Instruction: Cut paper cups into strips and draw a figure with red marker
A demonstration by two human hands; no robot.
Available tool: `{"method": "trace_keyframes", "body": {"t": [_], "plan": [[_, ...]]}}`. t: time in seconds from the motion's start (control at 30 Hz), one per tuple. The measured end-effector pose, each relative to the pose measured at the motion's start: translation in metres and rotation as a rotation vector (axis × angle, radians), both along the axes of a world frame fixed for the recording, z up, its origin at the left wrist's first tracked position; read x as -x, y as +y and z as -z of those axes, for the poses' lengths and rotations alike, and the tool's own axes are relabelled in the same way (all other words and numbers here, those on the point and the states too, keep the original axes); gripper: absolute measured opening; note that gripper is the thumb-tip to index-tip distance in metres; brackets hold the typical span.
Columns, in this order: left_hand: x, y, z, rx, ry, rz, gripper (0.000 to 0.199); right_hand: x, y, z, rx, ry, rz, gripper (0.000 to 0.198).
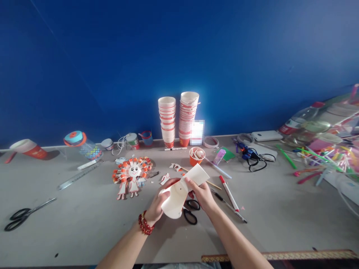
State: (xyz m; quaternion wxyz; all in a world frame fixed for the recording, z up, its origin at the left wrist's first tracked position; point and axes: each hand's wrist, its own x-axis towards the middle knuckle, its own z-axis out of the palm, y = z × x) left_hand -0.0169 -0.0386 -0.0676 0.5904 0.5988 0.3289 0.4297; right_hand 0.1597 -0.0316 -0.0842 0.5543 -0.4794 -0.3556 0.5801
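Between my two hands is a cut-open paper cup (pixel 174 201), its white inner side facing up and a flap standing out to the upper right. My left hand (pixel 158 207) is closed on its left edge, with a red bead bracelet at the wrist. My right hand (pixel 204 194) pinches it near the base of the flap, thumb on top. Black-handled scissors (pixel 190 216) lie on the table just below, their blades hidden by the cup piece. Small cut-out paper figures (pixel 165 179) rest beyond my left hand. To the left lie paper dolls with curled orange-and-white hair (pixel 134 172).
Two tall stacks of paper cups (pixel 167 123) stand against the blue wall. An orange cup of scraps (pixel 197 156) sits in front. A red marker (pixel 228 193) and a black pen (pixel 228 205) lie rightward. More scissors (pixel 25 215) are far left; a glue gun (pixel 248 151) is back right.
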Motion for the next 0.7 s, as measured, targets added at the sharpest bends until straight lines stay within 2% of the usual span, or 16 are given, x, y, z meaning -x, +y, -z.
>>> {"method": "trace_keyframes", "body": {"t": [0.23, 0.47, 0.57, 0.7], "plan": [[0.002, 0.0, 0.002, 0.045, -0.106, 0.06, 0.054, 0.002, -0.001, 0.001, 0.03, 0.031, 0.002, 0.042], [-0.002, -0.002, -0.012, 0.122, -0.216, 0.156, 0.062, 0.003, -0.007, -0.008, 0.068, 0.186, -0.081, 0.038], [0.0, -0.004, -0.006, 0.086, -0.191, 0.156, 0.062, 0.003, -0.007, -0.009, 0.073, 0.241, -0.114, 0.037], [0.007, -0.002, 0.008, 0.049, -0.194, 0.169, 0.071, -0.001, -0.005, -0.003, 0.04, 0.123, -0.069, 0.039]]}}
